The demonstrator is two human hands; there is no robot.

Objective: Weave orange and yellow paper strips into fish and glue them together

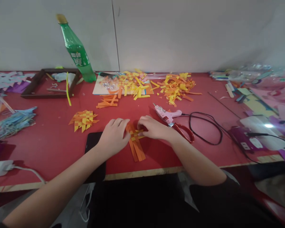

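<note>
A small weave of orange and yellow paper strips (136,146) lies on the red table between my hands, its long orange ends pointing toward me. My left hand (115,134) has its fingers bent and pressed at the weave's left edge. On the other side, my right hand (153,127) is curled, with thumb and fingers pinching the yellow strips at the right edge. Part of the weave is covered by my fingers. Left of my left hand sits a woven orange and yellow paper piece (83,120). A black phone (95,158) lies partly under my left forearm.
A pink glue gun (167,114) and red-handled scissors (184,132) lie right of my right hand, beside a looped black cable (205,143). Behind are paper strip piles (178,87), a green bottle (77,52) and a brown frame (29,90). A power strip (247,139) stands right.
</note>
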